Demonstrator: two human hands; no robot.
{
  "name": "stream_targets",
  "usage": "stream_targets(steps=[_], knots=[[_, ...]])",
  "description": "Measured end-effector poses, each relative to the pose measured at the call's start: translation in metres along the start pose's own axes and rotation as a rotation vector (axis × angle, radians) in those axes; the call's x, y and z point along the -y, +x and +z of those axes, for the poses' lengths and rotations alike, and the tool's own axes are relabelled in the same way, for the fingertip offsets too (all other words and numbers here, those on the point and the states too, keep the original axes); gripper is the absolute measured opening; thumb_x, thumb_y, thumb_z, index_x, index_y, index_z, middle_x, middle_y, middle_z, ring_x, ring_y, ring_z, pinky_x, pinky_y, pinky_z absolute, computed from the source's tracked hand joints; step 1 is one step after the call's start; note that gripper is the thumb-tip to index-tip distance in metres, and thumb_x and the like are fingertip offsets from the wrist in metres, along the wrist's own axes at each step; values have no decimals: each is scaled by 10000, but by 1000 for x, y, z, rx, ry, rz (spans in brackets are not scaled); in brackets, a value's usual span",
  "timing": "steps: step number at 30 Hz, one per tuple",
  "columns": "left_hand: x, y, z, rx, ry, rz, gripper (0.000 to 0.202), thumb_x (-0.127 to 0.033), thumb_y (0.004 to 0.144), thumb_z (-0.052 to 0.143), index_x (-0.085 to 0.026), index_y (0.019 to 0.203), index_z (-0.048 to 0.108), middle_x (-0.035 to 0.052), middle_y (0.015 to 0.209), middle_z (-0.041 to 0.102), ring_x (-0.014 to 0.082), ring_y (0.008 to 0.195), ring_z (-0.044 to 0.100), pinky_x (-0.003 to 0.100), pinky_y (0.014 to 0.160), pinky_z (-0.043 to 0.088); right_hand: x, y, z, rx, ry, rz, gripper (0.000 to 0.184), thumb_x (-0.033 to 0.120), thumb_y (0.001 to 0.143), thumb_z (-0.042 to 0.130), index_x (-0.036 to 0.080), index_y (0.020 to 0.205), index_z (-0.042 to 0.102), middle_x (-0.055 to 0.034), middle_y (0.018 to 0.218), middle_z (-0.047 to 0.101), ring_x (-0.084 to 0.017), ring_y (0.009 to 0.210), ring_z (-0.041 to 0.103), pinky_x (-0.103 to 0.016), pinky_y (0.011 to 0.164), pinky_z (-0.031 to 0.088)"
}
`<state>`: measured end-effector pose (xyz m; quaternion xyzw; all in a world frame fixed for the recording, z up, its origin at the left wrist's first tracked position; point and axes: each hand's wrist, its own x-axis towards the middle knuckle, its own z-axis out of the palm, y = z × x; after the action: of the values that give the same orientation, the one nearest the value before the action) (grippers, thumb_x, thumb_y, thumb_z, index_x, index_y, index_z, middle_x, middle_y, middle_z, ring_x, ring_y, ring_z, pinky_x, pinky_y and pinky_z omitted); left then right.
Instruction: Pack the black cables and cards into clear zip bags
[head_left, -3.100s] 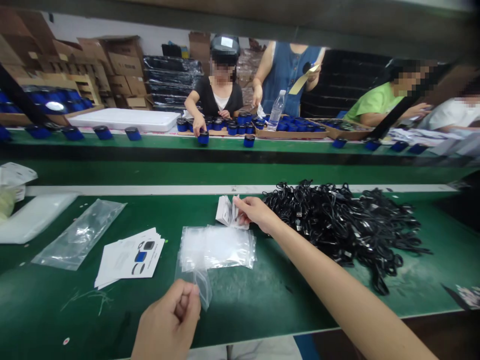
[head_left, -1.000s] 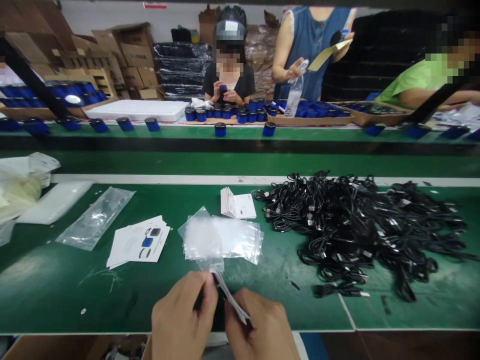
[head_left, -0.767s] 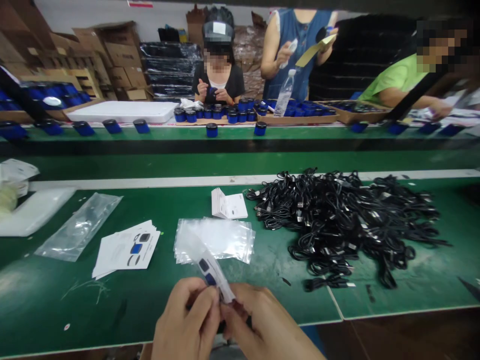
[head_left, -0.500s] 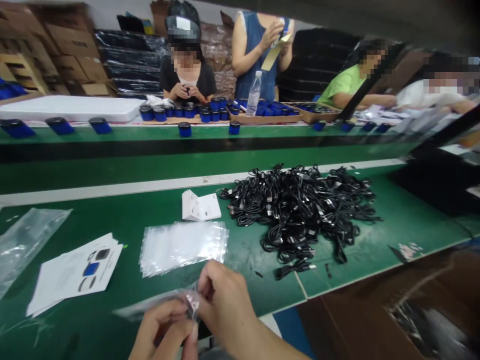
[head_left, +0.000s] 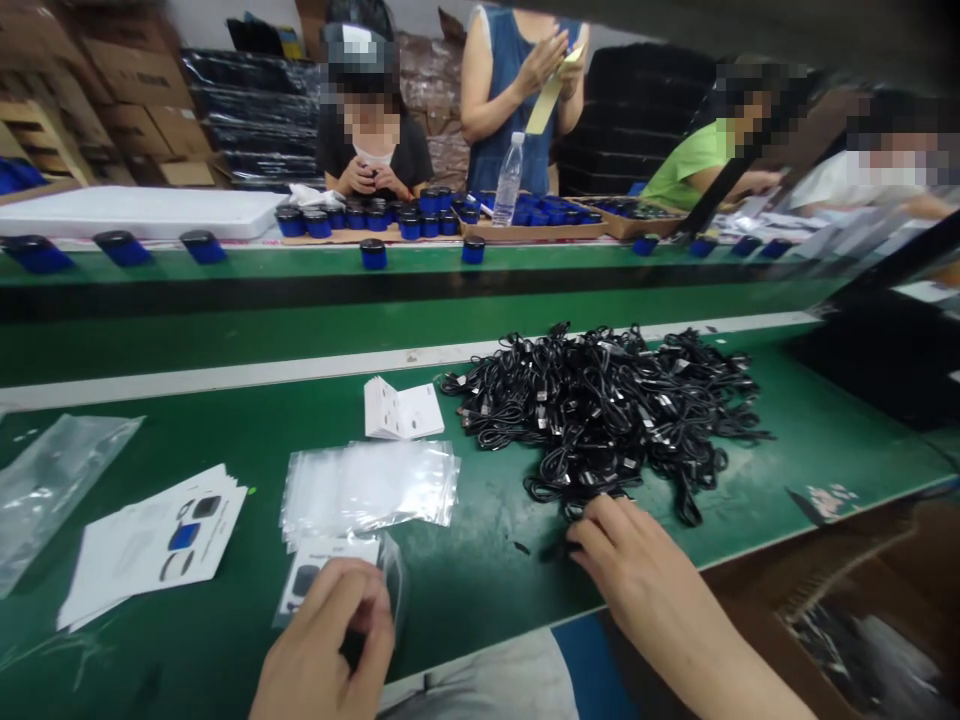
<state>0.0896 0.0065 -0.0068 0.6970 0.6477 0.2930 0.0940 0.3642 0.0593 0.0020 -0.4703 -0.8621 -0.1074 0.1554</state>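
My left hand (head_left: pixel 330 635) pinches a clear plastic bag (head_left: pixel 397 580) at the front of the table. Inside or under the clear film, a printed white card (head_left: pixel 341 548) shows a dark picture, partly hidden by the fingers. My right hand (head_left: pixel 637 565) is at the near edge of a heap of black cables (head_left: pixel 600 400). Its curled fingers close on one bundled black cable (head_left: pixel 556 551), mostly covered by the hand. Beyond my left hand lies a stack of clear bags (head_left: pixel 367 485). Left of it is a fanned stack of printed cards (head_left: pixel 124 550).
A folded white leaflet stack (head_left: pixel 405 410) stands behind the bags. A large plastic bag (head_left: pixel 60 490) lies far left. Blue-and-black round items (head_left: pixel 373 254) sit spaced along the green strip opposite. Several people work beyond, near a water bottle (head_left: pixel 508 180) and a white foam slab (head_left: pixel 142 212).
My right hand has let go of the bag and moved right onto a cable by the heap. My left hand keeps the bag, where the printed card now shows.
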Motion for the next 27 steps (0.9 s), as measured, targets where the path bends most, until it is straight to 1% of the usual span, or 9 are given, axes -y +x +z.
stream_targets(steps=[4, 7, 9, 12, 15, 17, 22, 24, 27], knots=[[0, 1, -2, 28, 24, 16, 144, -263, 889, 433, -243, 798, 543, -2, 835, 608, 107, 628, 635, 177, 556, 512, 54, 18, 1, -62, 659, 3, 124, 130, 894, 436, 180, 947, 538, -65, 840, 657, -187, 747, 628, -289, 658, 507], [0, -3, -2, 9, -22, 34, 139, -227, 877, 426, -239, 873, 564, 20, 913, 625, 125, 738, 664, 194, 625, 537, 92, 34, 3, 192, 975, 33, 124, 169, 890, 425, 183, 906, 548, -24, 750, 652, -147, 640, 618, -221, 568, 470], [-1, -7, -1, -11, -83, -55, 166, -250, 888, 416, -240, 926, 577, 38, 996, 629, 122, 711, 672, 171, 511, 519, 104, 43, 8, 260, 976, 45, 217, 157, 895, 378, 172, 851, 590, -47, 771, 643, -159, 678, 620, -234, 599, 462], [-2, -12, 0, -55, -166, -178, 169, -308, 891, 443, -235, 877, 595, 64, 1108, 625, 134, 728, 684, 155, 403, 470, 109, 51, 17, 268, 900, 51, 284, 134, 889, 364, 166, 901, 646, -62, 777, 641, -171, 697, 627, -246, 624, 451], [-2, -16, 2, -97, -167, -158, 169, -319, 874, 468, -235, 800, 596, 73, 1214, 601, 190, 955, 665, 208, 617, 551, 110, 54, 18, 265, 824, 54, 273, 129, 866, 403, 163, 938, 664, -71, 777, 641, -180, 668, 625, -259, 610, 444], [-2, -18, 3, -109, -115, -143, 185, -332, 871, 465, -242, 786, 602, 73, 1251, 589, 196, 972, 661, 238, 672, 554, 109, 55, 13, 266, 847, 61, 246, 128, 862, 419, 167, 886, 661, -57, 759, 618, -170, 664, 606, -255, 611, 445], [-9, -19, 0, -141, -55, -107, 168, -308, 873, 463, -260, 821, 615, 57, 1298, 560, 197, 967, 656, 251, 664, 552, 99, 55, 0, 382, 1232, 34, 214, 145, 802, 547, 200, 1000, 607, -10, 849, 560, -106, 626, 549, -185, 531, 457], [-11, -20, 0, -140, -73, -109, 164, -291, 876, 461, -256, 808, 606, 57, 1321, 535, 194, 975, 649, 252, 659, 552, 93, 55, 1, 414, 1354, 12, 236, 125, 826, 509, 215, 1020, 609, -9, 863, 597, -106, 650, 582, -183, 544, 475], [-13, -21, 4, -177, -63, -76, 198, -260, 882, 434, -238, 748, 579, 74, 1340, 511, 226, 1104, 584, 334, 802, 537, 92, 55, 7, 503, 1481, 29, 280, 113, 888, 410, 240, 996, 635, 16, 779, 658, -104, 621, 638, -165, 489, 459]])
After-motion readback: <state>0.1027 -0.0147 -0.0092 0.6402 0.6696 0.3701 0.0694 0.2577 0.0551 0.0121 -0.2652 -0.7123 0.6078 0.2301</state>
